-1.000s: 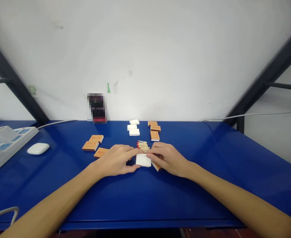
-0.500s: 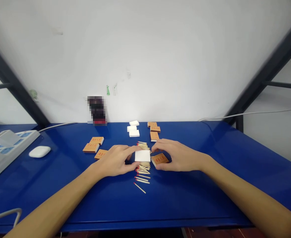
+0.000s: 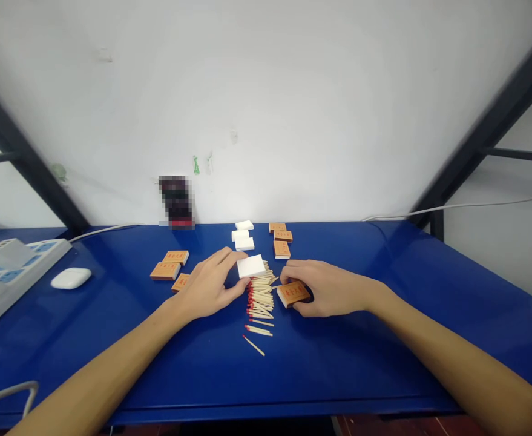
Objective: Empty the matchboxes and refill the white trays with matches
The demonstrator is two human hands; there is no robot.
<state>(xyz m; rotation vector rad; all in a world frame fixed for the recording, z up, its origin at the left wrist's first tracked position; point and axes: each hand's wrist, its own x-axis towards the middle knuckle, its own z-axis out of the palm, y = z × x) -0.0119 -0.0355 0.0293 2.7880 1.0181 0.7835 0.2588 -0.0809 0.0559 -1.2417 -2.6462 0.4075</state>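
White tray (image 3: 251,266) back, matches (image 3: 260,300) beside sleeve (image 3: 293,293)

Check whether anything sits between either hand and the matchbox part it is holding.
Nothing visible: the left hand grips the white tray directly and the right hand holds the orange sleeve directly. A pile of matches lies on the table between the two hands.

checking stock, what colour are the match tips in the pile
Red; the matches show best in the head view.
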